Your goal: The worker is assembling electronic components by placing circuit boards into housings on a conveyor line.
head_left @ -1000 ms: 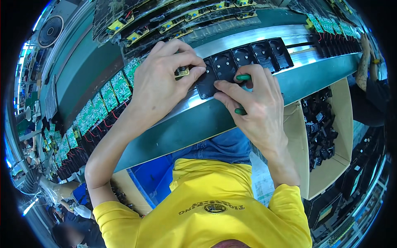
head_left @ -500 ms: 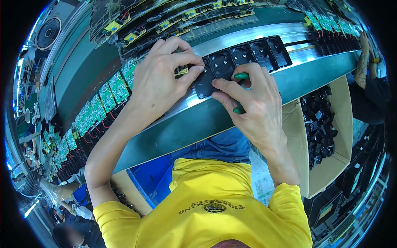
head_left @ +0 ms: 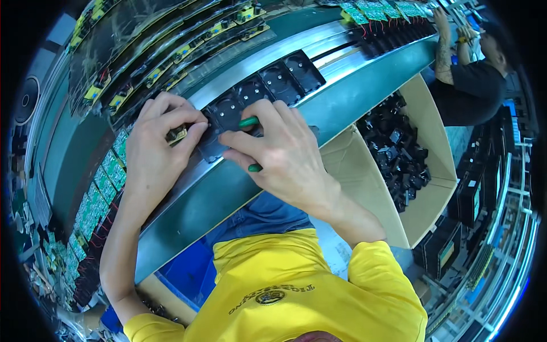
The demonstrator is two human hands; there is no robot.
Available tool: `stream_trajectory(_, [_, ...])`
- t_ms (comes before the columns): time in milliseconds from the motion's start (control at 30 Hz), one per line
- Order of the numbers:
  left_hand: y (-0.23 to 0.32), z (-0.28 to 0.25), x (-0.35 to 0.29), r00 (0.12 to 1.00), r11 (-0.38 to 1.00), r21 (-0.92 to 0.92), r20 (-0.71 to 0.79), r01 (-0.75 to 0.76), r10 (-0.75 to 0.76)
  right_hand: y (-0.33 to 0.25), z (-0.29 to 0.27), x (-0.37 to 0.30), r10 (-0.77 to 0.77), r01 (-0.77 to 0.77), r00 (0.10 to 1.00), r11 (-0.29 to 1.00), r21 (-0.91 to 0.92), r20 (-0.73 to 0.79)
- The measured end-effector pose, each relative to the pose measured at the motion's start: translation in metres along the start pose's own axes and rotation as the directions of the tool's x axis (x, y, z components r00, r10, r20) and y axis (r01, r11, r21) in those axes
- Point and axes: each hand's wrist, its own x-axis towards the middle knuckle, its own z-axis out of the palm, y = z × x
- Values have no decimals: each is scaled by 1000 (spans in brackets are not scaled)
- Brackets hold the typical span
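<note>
My left hand (head_left: 158,139) is closed in a pinch at the left end of a row of black plastic cases. A small yellow circuit board (head_left: 178,135) shows between its thumb and fingers; the rest is covered by the hand. My right hand (head_left: 285,151) is closed around a tool with green handles (head_left: 249,122), whose working end is hidden. Its thumb and index finger meet at the lower edge of a black case (head_left: 212,147), next to the left fingertips. More open black cases (head_left: 276,81) with round recesses continue to the right along the metal rail.
Green circuit boards with red wires (head_left: 105,185) line up at the left; more (head_left: 387,12) stand far right. Racks of yellow boards (head_left: 171,54) lie behind. A carton (head_left: 364,182) of black parts (head_left: 394,151) stands at my right. Another person (head_left: 473,85) works beyond it.
The view has turned, so the bench and cases appear lower and further left. Both hands keep nearly the same grip and place at the leftmost case.
</note>
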Motion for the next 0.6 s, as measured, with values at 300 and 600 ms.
stream_trajectory(300, [8, -2, 3, 1000, 978, 208, 12, -26, 24, -1, -2, 1, 4, -2, 1000, 999, 41, -30])
stream_trajectory(600, [8, 0, 1, 1000, 970, 242, 16, -29, 26, -3, 0, 3, 8, -7, 1000, 999, 36, -23])
